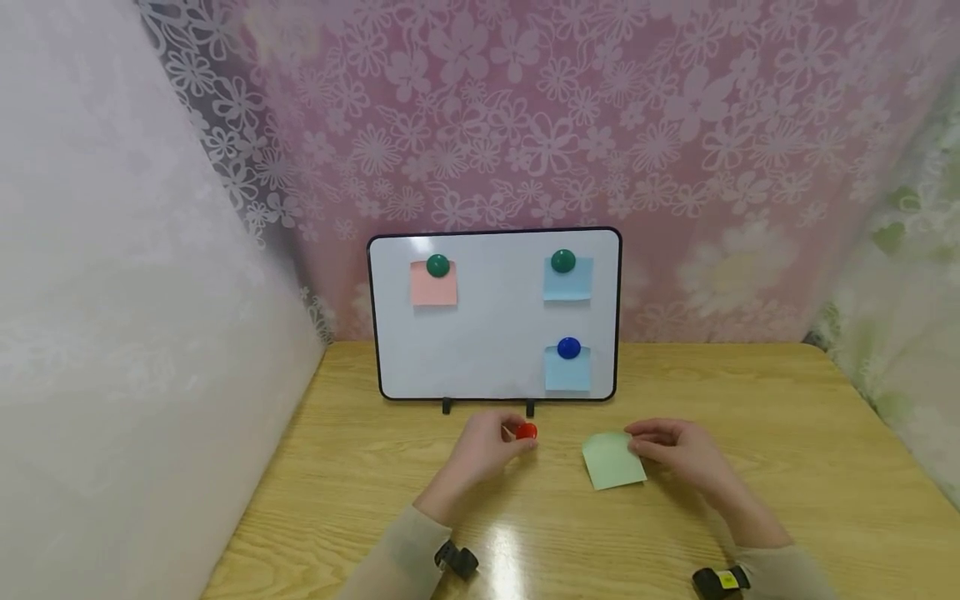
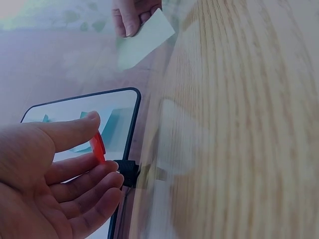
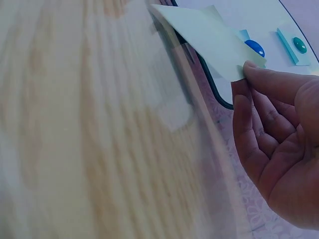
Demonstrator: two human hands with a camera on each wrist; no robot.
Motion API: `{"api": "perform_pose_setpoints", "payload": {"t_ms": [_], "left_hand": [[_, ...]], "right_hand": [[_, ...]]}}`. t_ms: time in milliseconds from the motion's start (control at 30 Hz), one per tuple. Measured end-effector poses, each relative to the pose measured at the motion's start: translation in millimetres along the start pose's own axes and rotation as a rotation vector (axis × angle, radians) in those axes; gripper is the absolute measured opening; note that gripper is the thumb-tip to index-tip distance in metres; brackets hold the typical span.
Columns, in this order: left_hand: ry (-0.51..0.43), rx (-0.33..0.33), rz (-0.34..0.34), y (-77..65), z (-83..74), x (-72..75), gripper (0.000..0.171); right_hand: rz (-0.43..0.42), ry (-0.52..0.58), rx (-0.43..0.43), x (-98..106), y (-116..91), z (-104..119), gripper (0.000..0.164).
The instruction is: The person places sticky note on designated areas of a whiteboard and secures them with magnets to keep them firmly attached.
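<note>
In the head view my left hand [image 1: 483,446] pinches a round red magnet [image 1: 527,432] between thumb and fingers, just in front of the whiteboard [image 1: 495,333]. The left wrist view shows that red magnet [image 2: 97,147] edge-on, thumb on one side and fingertips on the other. My right hand [image 1: 686,454] holds a pale green sticky note [image 1: 613,461] by its upper right corner, pinched between thumb and fingers. Seen from the right wrist, the note [image 3: 204,40] slants away from the fingertips, partly covering the board.
On the board, a green magnet [image 1: 438,266] holds a pink note [image 1: 433,290]. At right, another green magnet [image 1: 563,261] holds a blue note [image 1: 567,285], above a dark blue magnet [image 1: 569,347] on a second blue note [image 1: 567,375]. Black feet [image 1: 447,406] support the board on the wooden table [image 1: 360,492].
</note>
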State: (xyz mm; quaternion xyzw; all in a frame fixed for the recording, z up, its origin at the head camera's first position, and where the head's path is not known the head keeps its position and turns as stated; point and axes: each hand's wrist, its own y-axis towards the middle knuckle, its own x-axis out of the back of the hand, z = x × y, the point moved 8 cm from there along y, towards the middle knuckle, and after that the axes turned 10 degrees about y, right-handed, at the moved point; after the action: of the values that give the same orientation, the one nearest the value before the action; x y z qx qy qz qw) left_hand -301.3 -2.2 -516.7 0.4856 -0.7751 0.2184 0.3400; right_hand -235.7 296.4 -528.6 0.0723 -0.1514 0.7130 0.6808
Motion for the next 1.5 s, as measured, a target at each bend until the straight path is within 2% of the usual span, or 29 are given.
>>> {"api": "perform_pose_setpoints", "payload": {"t_ms": [133,333,600,867,1133,1500], "left_hand": [[-0.004,-0.01,0.0,-1.2,0.3,3.3,0.031],[-0.008,0.008,0.005,-2.2,9.1,9.1,0.031],[0.03,0.003,-0.012,-8.2,15.0,20.4,0.034],[0.034,-0.028,-0.062,-13.2,18.1,29.8,0.034],[0.048,-0.047,-0.119,-19.6,25.0,43.0,0.032],[0.092,-0.074,-0.175,-25.1,30.5,59.8,0.031]], "right_hand": [[-0.019,0.004,0.008,-6,2,1,0.043],[-0.036,-0.029,0.0,-12,6,3,0.044],[-0.068,-0.063,0.008,-22,16,7,0.044],[-0.074,0.07,0.037,-41,23,15,0.039],[-0.09,0.098,0.032,-54,32,19,0.039],[-0.099,0.18,0.102,-76,46,37,0.035]]}}
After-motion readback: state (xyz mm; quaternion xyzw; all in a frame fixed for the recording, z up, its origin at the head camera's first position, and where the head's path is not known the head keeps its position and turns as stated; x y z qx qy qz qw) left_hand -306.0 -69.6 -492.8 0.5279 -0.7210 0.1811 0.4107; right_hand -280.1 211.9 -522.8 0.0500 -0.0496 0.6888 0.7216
